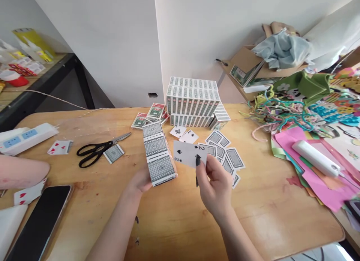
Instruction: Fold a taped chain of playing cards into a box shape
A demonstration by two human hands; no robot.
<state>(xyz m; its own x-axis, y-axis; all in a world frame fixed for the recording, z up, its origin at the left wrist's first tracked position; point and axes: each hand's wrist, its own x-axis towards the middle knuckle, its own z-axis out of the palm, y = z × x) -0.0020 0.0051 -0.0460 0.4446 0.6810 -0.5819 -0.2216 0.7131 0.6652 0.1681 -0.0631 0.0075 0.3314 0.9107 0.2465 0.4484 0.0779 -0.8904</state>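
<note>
My right hand (215, 184) pinches a face-up playing card (185, 153) marked 2 with spades, thumb on its right edge. My left hand (143, 179) is closed round the near end of a long card structure (159, 146) with patterned card backs on top; its fingers are partly hidden underneath. Between the hands and the stacked card boxes (192, 98) lie two spade cards (189, 136). Several patterned cards (235, 158) are spread face down just beyond and right of my right hand. Red and green card packs (155, 111) lie behind the structure.
Black scissors (95, 150), a power strip (30, 138) and a phone (41, 223) are at the left. Coloured paper (323, 182), a white tool (316, 158) and tangled yarn (281, 116) are at the right. An arm (22, 171) reaches in at the left edge.
</note>
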